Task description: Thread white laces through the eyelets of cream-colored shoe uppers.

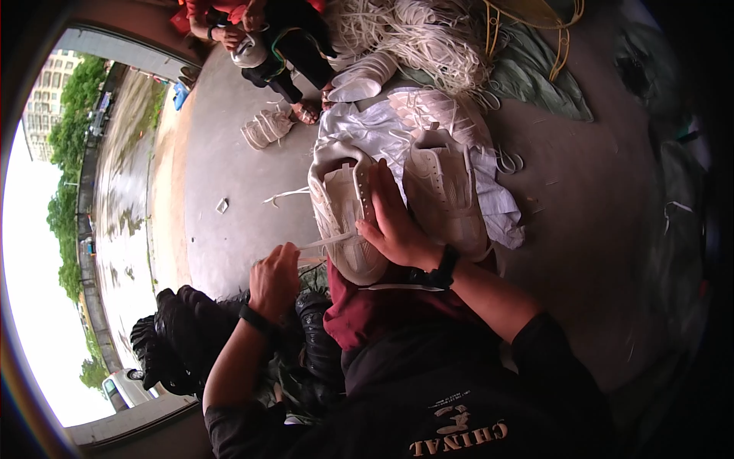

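Left hand [275, 280] grips a flat white lace [325, 241], fingers closed; right hand [401, 232], fingers straight, seemingly braces the off-white lace-up sneaker [341, 208] against tension.

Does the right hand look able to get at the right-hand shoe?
Probably yes: the right hand lies beside the right-hand shoe with nothing visible between them, though it touches the left-hand shoe.

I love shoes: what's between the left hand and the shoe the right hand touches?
A pale lace runs from the left hand to that shoe, in the head view.
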Action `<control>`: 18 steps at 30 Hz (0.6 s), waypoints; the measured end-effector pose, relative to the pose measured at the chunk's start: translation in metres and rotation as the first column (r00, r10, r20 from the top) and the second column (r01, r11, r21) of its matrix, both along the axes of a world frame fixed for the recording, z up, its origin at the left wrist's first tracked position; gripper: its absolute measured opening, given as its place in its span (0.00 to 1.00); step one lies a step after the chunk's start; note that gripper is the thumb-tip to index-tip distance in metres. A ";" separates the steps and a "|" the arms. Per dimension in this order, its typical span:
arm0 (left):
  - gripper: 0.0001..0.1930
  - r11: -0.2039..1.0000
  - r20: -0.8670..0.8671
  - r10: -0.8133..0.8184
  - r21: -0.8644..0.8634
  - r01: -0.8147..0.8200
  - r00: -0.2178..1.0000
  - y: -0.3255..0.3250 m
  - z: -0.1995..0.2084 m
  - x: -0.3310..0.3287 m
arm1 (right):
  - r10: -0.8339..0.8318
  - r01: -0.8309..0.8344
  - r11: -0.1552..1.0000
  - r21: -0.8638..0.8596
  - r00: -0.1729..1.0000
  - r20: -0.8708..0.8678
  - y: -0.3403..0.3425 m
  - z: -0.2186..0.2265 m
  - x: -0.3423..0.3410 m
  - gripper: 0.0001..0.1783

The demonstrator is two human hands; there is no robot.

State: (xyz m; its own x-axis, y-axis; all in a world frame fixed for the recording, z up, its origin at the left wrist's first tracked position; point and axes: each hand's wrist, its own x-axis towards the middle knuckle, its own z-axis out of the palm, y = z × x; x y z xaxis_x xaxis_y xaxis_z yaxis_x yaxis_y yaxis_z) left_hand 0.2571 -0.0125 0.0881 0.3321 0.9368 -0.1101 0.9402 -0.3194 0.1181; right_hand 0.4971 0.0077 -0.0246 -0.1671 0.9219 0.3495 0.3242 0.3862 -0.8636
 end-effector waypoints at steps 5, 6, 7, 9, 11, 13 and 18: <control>0.08 0.989 -0.121 0.126 0.094 -0.115 0.985 -0.003 0.008 -0.055 | -0.024 0.024 1.000 0.017 1.000 -0.007 -0.003 0.007 -0.009 0.48; 0.09 0.985 -0.131 0.151 0.105 -0.137 0.980 -0.005 0.013 -0.068 | -0.020 0.020 0.999 0.026 1.000 -0.011 -0.005 0.008 -0.011 0.47; 0.09 0.983 -0.130 0.159 0.111 -0.145 0.979 -0.006 0.015 -0.083 | -0.013 0.013 0.999 0.033 1.000 -0.011 -0.007 0.006 -0.014 0.47; 0.09 0.972 -0.188 0.208 0.150 -0.182 0.960 -0.011 0.023 -0.114 | -0.027 0.027 0.996 0.087 1.000 -0.001 -0.011 0.003 -0.021 0.46; 0.09 0.955 -0.256 0.274 0.186 -0.231 0.927 -0.018 0.034 -0.147 | -0.009 0.011 0.997 0.081 0.999 -0.032 -0.013 0.008 -0.030 0.46; 0.10 0.943 -0.269 0.302 0.223 -0.246 0.914 -0.015 0.031 -0.175 | -0.021 0.023 0.997 0.069 1.000 -0.021 -0.016 0.005 -0.029 0.46; 0.10 0.868 -0.327 0.479 0.313 -0.385 0.815 -0.023 0.055 -0.250 | -0.004 0.007 0.996 0.090 1.000 -0.028 -0.019 0.009 -0.042 0.46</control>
State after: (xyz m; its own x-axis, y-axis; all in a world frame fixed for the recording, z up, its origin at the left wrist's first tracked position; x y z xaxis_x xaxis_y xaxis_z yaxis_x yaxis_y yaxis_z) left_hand 0.0070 -0.0354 0.1428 -0.1376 0.9867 0.0868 0.9400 0.1577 -0.3025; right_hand 0.4554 -0.0117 -0.0158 -0.1512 0.8873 0.4358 0.3029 0.4612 -0.8340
